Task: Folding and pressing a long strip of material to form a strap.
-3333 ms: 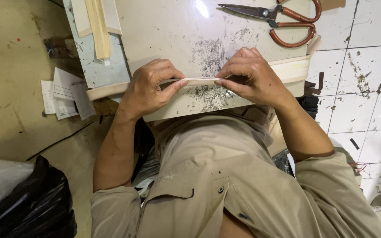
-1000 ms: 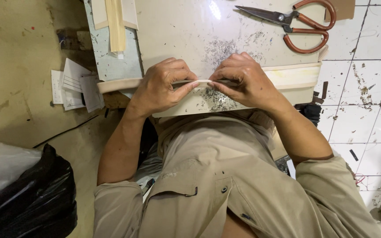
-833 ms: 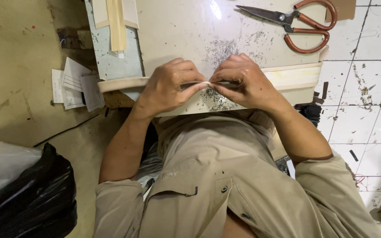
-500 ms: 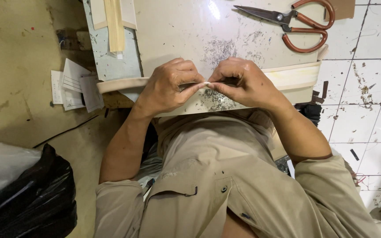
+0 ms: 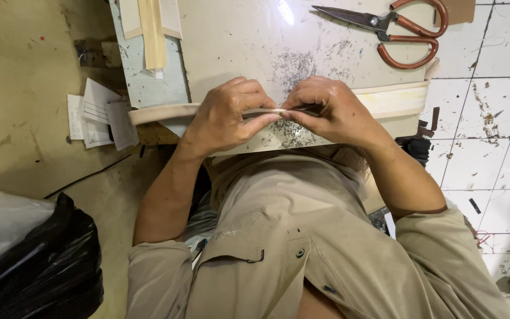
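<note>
Seated over a worn work surface (image 5: pixel 237 35), a person pinches a thin pale strip (image 5: pixel 265 111) between the fingers of the left hand (image 5: pixel 228 115) and right hand (image 5: pixel 332 109), apparently steadying it above grey shavings (image 5: pixel 293 65). Orange-handled scissors (image 5: pixel 394 29) lie beyond, within reach.
</note>
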